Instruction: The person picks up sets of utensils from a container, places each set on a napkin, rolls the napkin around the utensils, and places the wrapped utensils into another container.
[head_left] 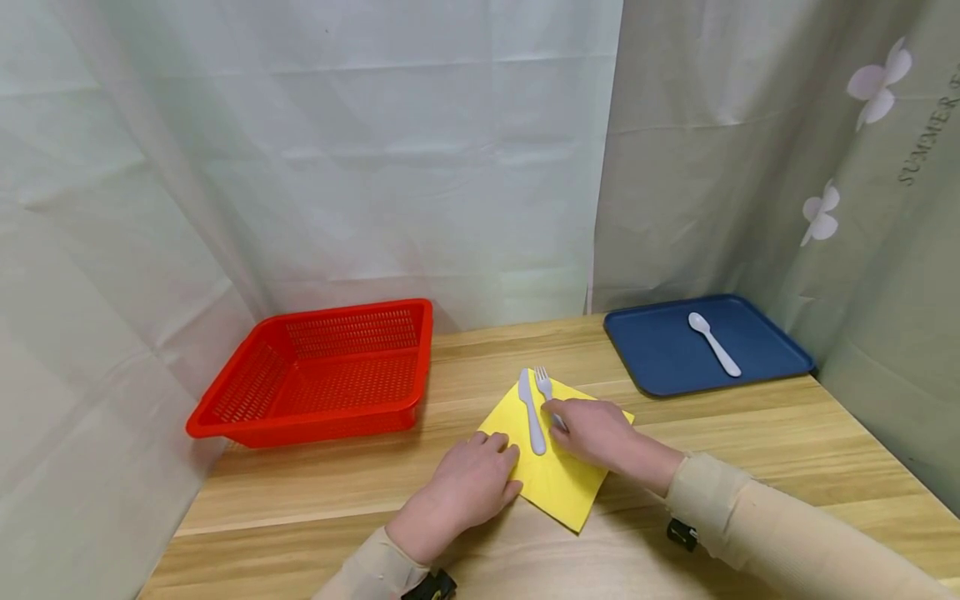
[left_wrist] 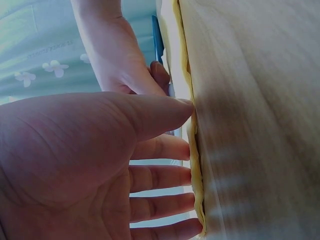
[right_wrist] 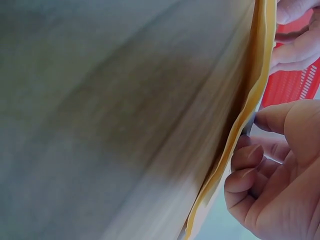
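Creased whitish fabric curtain behind a pale wood-grain table, greyish fabric curtain at right — pale flower prints, dark lettering

Right now the napkin's left edge is blocked by the left hand, its right side is crossed by the right hand, and the knife is boxed in between. Passage is left over bare desk from basket to napkin, and again toward the tray; behind, everything is walled off by curtain.
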